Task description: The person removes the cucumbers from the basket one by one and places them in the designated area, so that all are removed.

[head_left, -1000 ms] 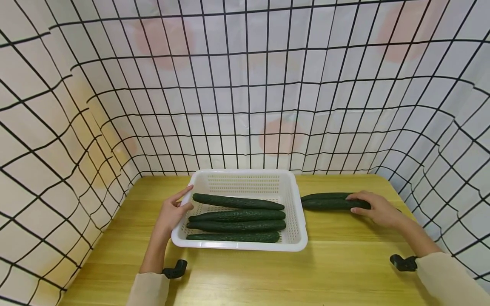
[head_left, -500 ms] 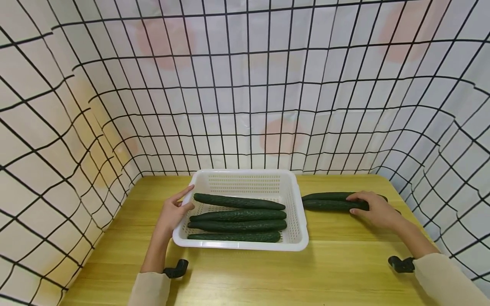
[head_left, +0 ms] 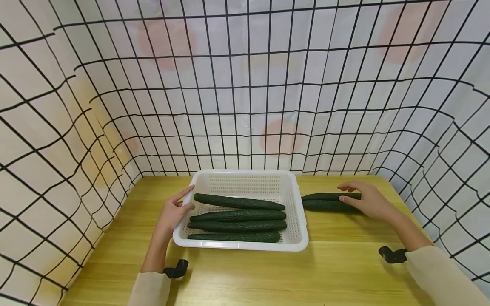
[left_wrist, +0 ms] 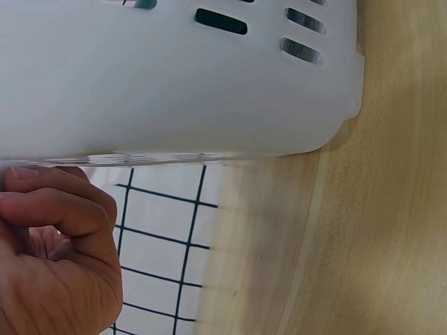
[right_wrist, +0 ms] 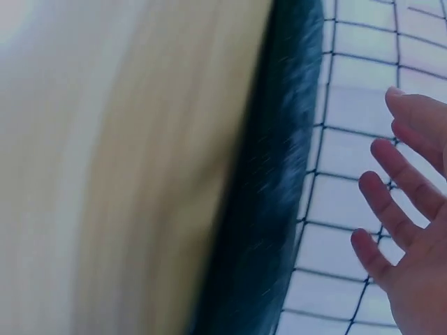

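Head view: at the left side of the white basket (head_left: pixel 241 245), the left hand (head_left: pixel 171 215) pinches the rim between thumb and fingers, and the left wrist view shows those fingers curled. Four cucumbers (head_left: pixel 238 215) lie lengthwise inside the basket, the farthest one slanting nearer toward its right end. To the right of the basket, two more cucumbers (head_left: pixel 327 206) lie side by side on the wooden table (head_left: pixel 249 276). Over their right part hangs the right hand (head_left: pixel 369 202), its fingers spread, holding nothing. Black grid lines (head_left: pixel 249 113) cross the pale wall beyond.
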Tool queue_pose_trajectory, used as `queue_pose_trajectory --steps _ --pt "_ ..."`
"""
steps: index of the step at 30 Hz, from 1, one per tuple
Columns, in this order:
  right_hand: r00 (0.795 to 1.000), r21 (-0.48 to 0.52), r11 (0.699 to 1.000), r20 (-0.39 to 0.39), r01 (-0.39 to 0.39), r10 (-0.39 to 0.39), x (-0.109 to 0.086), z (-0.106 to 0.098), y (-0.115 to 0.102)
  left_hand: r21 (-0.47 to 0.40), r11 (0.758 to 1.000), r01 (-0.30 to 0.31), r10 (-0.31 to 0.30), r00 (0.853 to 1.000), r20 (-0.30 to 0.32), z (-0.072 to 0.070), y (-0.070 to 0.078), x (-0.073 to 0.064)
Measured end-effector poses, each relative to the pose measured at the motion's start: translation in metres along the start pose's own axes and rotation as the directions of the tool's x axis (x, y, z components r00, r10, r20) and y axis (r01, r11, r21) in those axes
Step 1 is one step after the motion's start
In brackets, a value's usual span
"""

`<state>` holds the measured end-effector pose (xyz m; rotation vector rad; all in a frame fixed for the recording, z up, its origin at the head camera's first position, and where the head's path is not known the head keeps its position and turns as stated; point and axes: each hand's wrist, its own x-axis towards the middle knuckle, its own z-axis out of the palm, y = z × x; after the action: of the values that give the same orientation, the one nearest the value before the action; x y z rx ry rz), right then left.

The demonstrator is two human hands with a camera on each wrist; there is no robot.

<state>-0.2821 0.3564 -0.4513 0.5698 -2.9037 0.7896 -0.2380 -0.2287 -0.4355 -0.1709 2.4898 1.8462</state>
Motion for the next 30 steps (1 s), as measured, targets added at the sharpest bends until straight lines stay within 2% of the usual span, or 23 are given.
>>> queue_pose_trajectory --steps 8,15,21,30 --pt "0.999 0.042 0.999 -0.008 0.034 -0.033 0.032 0.002 -0.035 -0.014 1.000 0.004 -0.004 1.000 0.003 0.001 0.001 0.000" --pt "0.997 0.114 0.991 0.002 0.073 -0.074 0.054 0.008 -0.070 0.012 1.000 0.012 -0.012 1.000 -0.007 0.000 -0.009 0.008" --pt "0.992 0.170 0.978 0.009 0.121 -0.124 0.069 0.011 -0.098 0.006 1.000 0.005 -0.005 1.000 -0.003 0.000 0.001 0.000" --pt "0.980 0.258 0.948 0.019 0.187 -0.199 0.089 0.016 -0.138 -0.008 1.000 0.005 -0.005 1.000 -0.002 0.001 0.001 -0.001"
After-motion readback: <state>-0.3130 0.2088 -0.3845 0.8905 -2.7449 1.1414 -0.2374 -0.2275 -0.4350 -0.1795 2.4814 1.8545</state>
